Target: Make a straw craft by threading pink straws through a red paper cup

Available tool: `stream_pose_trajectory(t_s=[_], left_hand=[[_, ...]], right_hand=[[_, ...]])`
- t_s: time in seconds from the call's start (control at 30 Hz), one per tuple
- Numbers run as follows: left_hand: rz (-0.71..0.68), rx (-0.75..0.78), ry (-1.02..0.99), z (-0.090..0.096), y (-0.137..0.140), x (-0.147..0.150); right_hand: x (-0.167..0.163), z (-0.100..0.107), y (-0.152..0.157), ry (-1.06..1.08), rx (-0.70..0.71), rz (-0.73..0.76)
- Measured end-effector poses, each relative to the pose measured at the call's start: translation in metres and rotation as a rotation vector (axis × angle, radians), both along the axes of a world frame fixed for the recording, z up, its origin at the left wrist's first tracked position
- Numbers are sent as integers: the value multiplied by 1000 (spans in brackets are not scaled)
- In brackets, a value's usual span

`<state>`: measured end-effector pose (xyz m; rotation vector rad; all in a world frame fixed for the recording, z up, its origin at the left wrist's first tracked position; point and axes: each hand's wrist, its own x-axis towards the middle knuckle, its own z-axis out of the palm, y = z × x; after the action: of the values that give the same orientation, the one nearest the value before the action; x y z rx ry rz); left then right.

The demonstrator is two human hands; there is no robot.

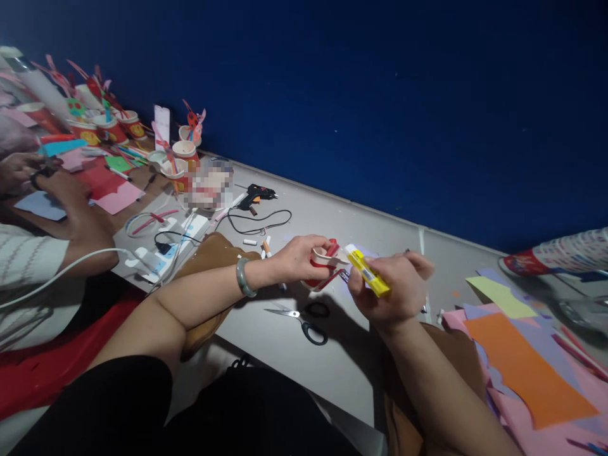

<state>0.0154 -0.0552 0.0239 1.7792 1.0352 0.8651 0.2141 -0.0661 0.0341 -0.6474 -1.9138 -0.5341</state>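
My left hand [304, 259], with a green bangle at its wrist, grips a red paper cup [313, 282] with a white rim. The fingers cover much of the cup, and its full shape does not show. Closed around a yellow glue stick [368, 272], my right hand [394, 288] is just to the right of the cup. A pale label shows on the stick, and its white end points toward the cup. Below the hands, black-handled scissors [304, 320] lie on the table [294, 367] with their blades pointing left.
A black glue gun [256, 196] with its cord lies beyond my left hand. White power strips [166, 250] and cables are to the left. Decorated cups [133, 125] and a co-worker's hands [52, 180] are farther left. Orange paper [527, 367] and stacked cups [555, 252] are at right.
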Motion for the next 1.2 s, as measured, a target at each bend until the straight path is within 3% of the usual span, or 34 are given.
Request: stream_pose_trajectory(t_s=[0.33,0.57,0.87,1.07,1.2], left_hand=[[3,101,28,-3,0,1],[7,-2,7,0,-1,0],[5,5,-12,-2,0,0],[-12,17,-16,1,-3,0],[5,-21,-23,-1,0,0]], right_hand=[[-6,0,2,-117,-77,7],[0,-1,4,-51,-56,-97],[-6,1,3,-130,-88,-31],[-2,-1,6,-60,-59,-80],[-1,1,4,0,-23,-18]])
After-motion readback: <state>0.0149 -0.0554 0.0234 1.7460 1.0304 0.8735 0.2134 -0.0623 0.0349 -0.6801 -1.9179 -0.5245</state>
